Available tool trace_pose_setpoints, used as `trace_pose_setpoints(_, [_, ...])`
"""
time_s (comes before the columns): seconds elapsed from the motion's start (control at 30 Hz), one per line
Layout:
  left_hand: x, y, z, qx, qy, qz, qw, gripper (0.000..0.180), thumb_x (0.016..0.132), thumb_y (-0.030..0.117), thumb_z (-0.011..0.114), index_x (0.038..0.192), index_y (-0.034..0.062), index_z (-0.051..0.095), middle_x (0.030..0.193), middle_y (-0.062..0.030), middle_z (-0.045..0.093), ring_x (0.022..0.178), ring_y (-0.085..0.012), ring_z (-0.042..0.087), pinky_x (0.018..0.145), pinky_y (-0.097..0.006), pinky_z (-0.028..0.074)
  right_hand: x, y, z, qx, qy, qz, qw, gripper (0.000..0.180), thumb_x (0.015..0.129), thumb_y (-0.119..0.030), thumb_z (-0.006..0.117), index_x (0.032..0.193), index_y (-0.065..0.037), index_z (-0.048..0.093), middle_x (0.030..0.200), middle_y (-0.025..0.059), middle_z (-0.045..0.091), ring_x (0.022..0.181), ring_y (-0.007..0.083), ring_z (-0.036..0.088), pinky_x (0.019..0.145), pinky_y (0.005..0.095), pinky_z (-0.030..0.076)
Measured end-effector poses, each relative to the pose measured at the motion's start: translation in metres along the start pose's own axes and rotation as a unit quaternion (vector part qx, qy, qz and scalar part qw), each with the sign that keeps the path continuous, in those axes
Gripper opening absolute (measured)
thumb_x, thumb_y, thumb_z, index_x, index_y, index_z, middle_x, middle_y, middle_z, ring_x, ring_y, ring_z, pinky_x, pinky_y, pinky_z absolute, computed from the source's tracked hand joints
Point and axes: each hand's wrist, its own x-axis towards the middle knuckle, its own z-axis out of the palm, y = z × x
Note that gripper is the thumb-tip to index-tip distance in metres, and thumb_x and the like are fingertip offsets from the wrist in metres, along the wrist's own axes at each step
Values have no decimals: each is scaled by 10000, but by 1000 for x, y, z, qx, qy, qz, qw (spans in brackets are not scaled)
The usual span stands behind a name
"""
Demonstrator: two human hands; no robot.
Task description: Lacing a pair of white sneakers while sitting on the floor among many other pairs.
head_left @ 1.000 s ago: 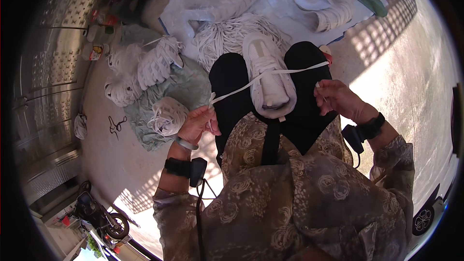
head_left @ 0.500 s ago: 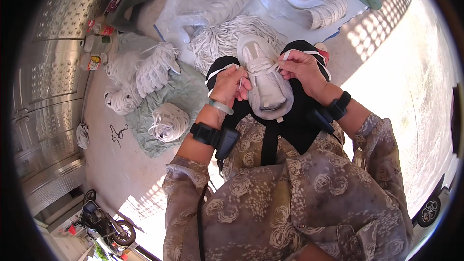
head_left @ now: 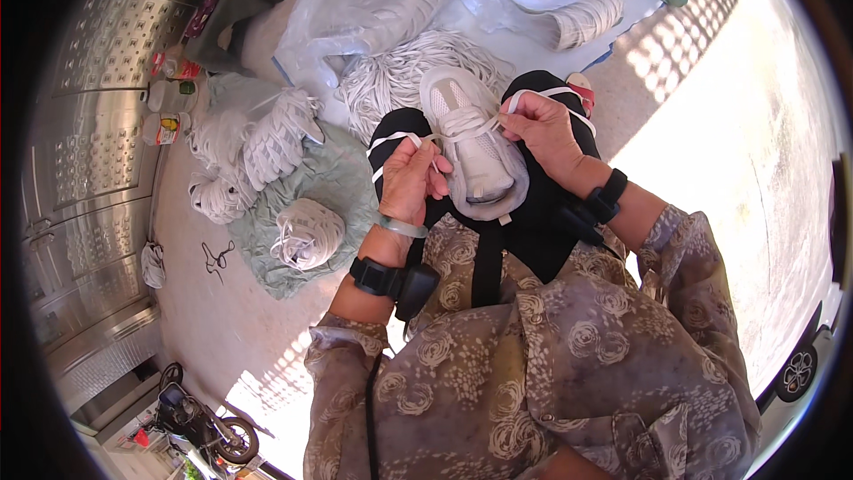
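A pale sneaker upper (head_left: 481, 165) without a visible sole rests on my lap, its toe pointing away from me. White lace crosses its lower rows. At its left side my left hand (head_left: 418, 176) pinches one end of the shoelace (head_left: 414, 137) between thumb and fingers. On the other side my right hand (head_left: 542, 131) is closed on the lace, close to the eyelets, with a strand running over my black-covered knee. A heap of loose white laces (head_left: 418, 80) lies just beyond the toe.
Bagged stacks of uppers (head_left: 391, 13) lie on a sheet at the back. More uppers (head_left: 267, 147) and a single laced upper (head_left: 306, 235) sit on a green cloth (head_left: 267, 270) to the left. Jars (head_left: 167, 128) stand by the metal door (head_left: 98, 142). A motorcycle (head_left: 209, 427) is at lower left.
My left hand has drawn slightly away from the upper, with more lace showing above its fingers. My right hand still grips lace at the right side. The whole view has shifted a little.
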Motion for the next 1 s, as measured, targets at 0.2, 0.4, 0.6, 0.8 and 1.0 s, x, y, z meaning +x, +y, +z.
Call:
trace_pose_setpoints(0.2, [-3, -4, -1, 4, 60, 28, 998, 224, 893, 262, 510, 813, 63, 573, 591, 12, 518, 420, -62, 480, 369, -173, 347, -3, -1, -1, -35, 9, -46, 998, 19, 757, -3, 597, 767, -6, 581, 644, -26, 541, 586, 34, 474, 539, 187, 403])
trace_pose_setpoints(0.4, [-3, -9, -5, -40, 18, 51, 998, 177, 875, 225, 543, 826, 58, 580, 571, 18, 507, 422, -67, 480, 360, -173, 340, -6, -9, 2, -130, 19, -90, 987, 44, 719, -12, 596, 751, 1, 569, 592, 23, 520, 556, 79, 483, 523, 231, 402])
trace_pose_setpoints(0.6, [-3, -12, -4, -36, 48, 65, 996, 95, 857, 153, 559, 869, 68, 517, 609, -9, 542, 445, -96, 519, 363, -189, 364, -6, -23, 4, -319, -42, -254, 912, 60, 684, 0, 547, 698, 1, 489, 608, 131, 485, 553, 272, 493, 531, 322, 405])
trace_pose_setpoints(0.8, [6, -14, 3, -10, 72, 121, 990, 50, 854, 92, 529, 880, 66, 495, 609, -18, 542, 447, -93, 519, 368, -184, 366, 8, -23, 5, -357, -97, -149, 917, 120, 658, -27, 564, 694, -7, 451, 585, 138, 486, 543, 306, 493, 511, 351, 403])
trace_pose_setpoints(1.0, [15, -22, 8, -2, 96, 167, 981, 38, 849, 64, 506, 875, 58, 480, 582, -9, 523, 432, -75, 484, 362, -180, 337, 7, -22, 6, -325, -83, -108, 936, 132, 666, -23, 568, 729, -9, 452, 600, 129, 493, 546, 290, 492, 525, 341, 407])
